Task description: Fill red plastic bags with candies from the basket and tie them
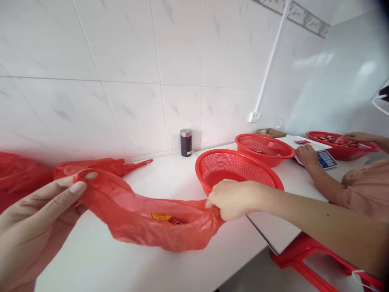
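Note:
A red plastic bag (142,221) is stretched open across the white counter between my two hands. My left hand (36,219) pinches its left rim with thumb and fingers. My right hand (234,198) is closed round its right rim, next to a red mesh basket (212,160). Inside the bag lie a few small wrapped pieces, orange and red (165,219).
A second red basket (282,154) and a third (343,152) stand further right, where another person's hands (306,156) rest near a small scale (326,159). A dark canister (186,142) stands at the tiled wall. More red bags (18,172) lie left. A red stool (306,255) is below.

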A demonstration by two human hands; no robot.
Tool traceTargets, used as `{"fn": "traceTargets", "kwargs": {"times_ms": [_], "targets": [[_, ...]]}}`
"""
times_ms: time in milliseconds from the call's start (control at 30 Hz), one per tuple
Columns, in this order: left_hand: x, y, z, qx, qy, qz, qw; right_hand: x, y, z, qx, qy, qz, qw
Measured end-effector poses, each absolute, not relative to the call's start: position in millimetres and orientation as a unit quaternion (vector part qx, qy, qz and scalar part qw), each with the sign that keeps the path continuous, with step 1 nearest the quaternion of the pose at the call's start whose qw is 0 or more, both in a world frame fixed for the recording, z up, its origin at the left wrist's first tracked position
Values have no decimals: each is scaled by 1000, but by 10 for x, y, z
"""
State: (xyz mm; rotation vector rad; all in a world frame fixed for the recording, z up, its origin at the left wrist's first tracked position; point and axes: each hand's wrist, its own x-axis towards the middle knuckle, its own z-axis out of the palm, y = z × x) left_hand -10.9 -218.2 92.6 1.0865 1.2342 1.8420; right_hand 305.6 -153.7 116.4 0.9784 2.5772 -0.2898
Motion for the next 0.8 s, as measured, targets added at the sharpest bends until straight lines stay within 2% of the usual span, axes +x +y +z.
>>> {"fn": "traceTargets", "kwargs": {"times_ms": [167, 333, 400, 467, 567, 633, 700, 800], "targets": [[-104, -2262, 944, 424, 440, 709, 353, 3071, -1523, 1300, 344, 920, -86, 167], [2, -2319, 1019, 420, 439, 723, 331, 3119, -1462, 1322, 327, 935, -134, 11], [23, -2325, 1035, 428, 445, 715, 328, 3112, -1451, 1273, 304, 943, -138, -19], [36, -2328, 1046, 441, 453, 700, 332, 3077, -1464, 1173, 272, 953, -130, 8], [39, -2328, 1056, 451, 463, 684, 338, 2997, -1485, 1012, 227, 965, -91, 99], [26, -2322, 1060, 457, 462, 680, 339, 2963, -1464, 993, 233, 965, -37, 113], [5, -2315, 1062, 463, 458, 681, 335, 2964, -1411, 1078, 264, 962, -15, 64], [-17, -2313, 1061, 467, 457, 676, 340, 2997, -1336, 1303, 312, 940, -107, -91]]}}
